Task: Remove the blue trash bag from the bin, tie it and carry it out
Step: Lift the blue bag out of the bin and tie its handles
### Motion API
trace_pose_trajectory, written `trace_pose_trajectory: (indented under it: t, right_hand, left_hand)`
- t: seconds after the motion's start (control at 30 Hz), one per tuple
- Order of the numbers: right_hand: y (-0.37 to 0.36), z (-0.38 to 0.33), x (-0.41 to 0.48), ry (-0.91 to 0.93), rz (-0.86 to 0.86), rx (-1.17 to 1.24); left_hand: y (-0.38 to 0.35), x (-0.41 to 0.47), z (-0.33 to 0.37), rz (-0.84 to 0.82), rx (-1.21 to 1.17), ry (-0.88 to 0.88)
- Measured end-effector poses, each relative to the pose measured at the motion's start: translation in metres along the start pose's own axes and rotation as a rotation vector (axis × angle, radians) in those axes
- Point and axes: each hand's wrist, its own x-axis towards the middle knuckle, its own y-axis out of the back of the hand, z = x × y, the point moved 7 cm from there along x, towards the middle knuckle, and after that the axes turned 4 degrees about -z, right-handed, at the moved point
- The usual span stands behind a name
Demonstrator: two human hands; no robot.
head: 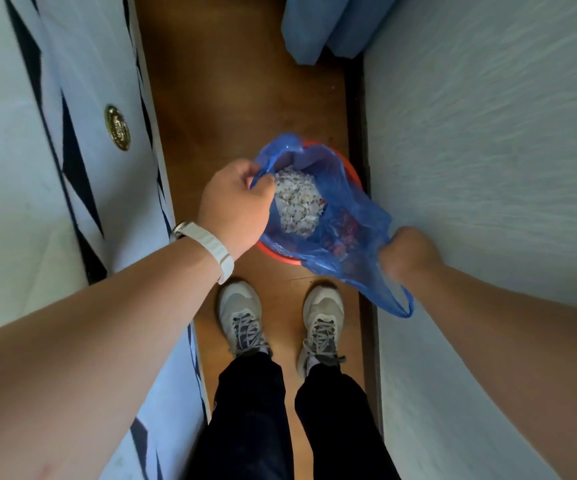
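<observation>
A blue trash bag (pixel 335 209) sits in a small red bin (pixel 281 258) on the wooden floor, just ahead of my shoes. The bag's mouth is spread wide, and white crumpled waste (pixel 297 206) shows inside. My left hand (pixel 235 207), with a white band on the wrist, is closed on the bag's left rim. My right hand (pixel 410 252) grips the right rim, and a loop handle hangs below it. Only parts of the bin's rim show under the plastic.
A white mattress with dark stripes and a gold badge (pixel 117 128) lines the left side. A pale wall or bed side (pixel 487 150) stands close on the right. Blue fabric (pixel 328 26) hangs at the far end of the narrow floor strip (pixel 231 81).
</observation>
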Motion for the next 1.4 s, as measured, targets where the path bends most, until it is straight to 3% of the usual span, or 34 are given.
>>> trace_pose_trajectory:
  t: [0.27, 0.5, 0.87, 1.23, 1.4]
  right_hand:
    - [0.049, -0.021, -0.056, 0.015, 0.15, 0.449]
    - [0.101, -0.034, -0.125, 0.059, 0.039, 0.803]
    - [0.194, -0.054, -0.261, 0.184, -0.018, 0.985]
    - [0.291, -0.061, -0.419, 0.396, -0.186, 1.294]
    - [0.328, -0.064, -0.488, 0.614, -0.268, 1.389]
  left_hand:
    - [0.023, -0.029, 0.048, -0.086, -0.056, 0.034]
    - [0.056, -0.074, 0.102, -0.094, -0.089, 0.021]
    - [0.133, -0.161, 0.173, -0.044, -0.067, -0.013]
    - [0.221, -0.277, 0.289, 0.064, -0.049, -0.308]
    - [0.256, -0.332, 0.345, 0.11, -0.097, -0.54]
